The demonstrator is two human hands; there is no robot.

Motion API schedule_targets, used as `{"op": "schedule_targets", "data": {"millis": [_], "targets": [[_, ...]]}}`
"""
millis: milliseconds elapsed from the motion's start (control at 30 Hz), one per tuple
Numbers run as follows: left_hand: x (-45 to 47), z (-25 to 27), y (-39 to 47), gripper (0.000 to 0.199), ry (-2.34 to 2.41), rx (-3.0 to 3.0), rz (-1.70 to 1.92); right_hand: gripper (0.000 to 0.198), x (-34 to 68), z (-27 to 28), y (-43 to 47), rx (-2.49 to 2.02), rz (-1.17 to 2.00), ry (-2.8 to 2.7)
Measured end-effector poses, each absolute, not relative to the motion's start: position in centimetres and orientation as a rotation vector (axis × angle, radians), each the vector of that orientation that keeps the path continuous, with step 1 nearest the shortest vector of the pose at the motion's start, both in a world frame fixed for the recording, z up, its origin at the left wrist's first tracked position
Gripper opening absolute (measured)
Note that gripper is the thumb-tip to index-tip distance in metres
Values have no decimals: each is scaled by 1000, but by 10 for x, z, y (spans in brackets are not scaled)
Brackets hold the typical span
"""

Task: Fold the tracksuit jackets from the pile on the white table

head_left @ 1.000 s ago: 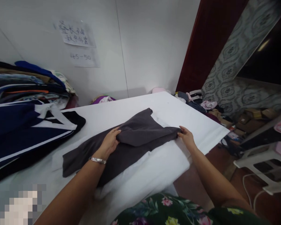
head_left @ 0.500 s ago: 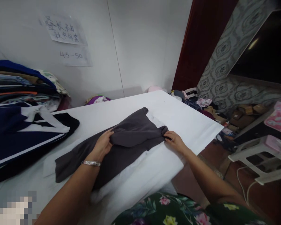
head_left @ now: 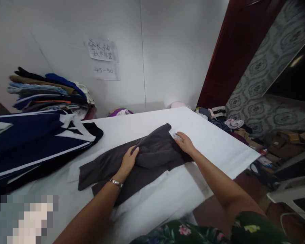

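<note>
Dark grey trousers (head_left: 152,162) lie across the white table, creased along the middle, one leg stretching to the left. Their upper right corner shows a white patch beside it. My left hand (head_left: 128,161), with a silver bracelet at the wrist, is closed on a fold of the trousers near their centre, thumb and fingers pinching cloth. Over the right end, my right hand (head_left: 185,143) reaches towards the upper edge with its fingers apart. Its lower side covers part of the cloth, so the contact there is partly hidden.
A navy garment with white stripes (head_left: 40,149) lies at the left, before a tall clothes stack (head_left: 53,89). The white table (head_left: 213,145) ends at the right, with clothes piled beyond it and a white stool (head_left: 295,191) below. A blurred patch covers the lower left corner.
My right hand has let go of the trousers' right lower edge and moved up to their upper right side. My left hand still pinches the middle. The view has shifted left.
</note>
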State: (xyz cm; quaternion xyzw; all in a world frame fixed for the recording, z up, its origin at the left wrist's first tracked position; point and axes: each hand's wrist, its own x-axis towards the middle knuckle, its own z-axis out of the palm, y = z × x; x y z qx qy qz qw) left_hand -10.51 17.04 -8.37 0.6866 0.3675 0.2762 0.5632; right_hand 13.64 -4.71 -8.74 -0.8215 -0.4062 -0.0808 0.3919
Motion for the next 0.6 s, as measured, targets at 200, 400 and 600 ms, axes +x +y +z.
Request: {"op": "schedule_targets", "data": {"millis": [200,400,600], "targets": [[-114,-82,165,42,801,1469,721,44,165,-91,16,-2412,68,-774],[-115,-89,160,57,545,1473,578,43,172,-105,9,-2412,31,-674],[-117,-89,159,66,419,1153,485,46,155,-96,-2,-2305,-83,-689]]}}
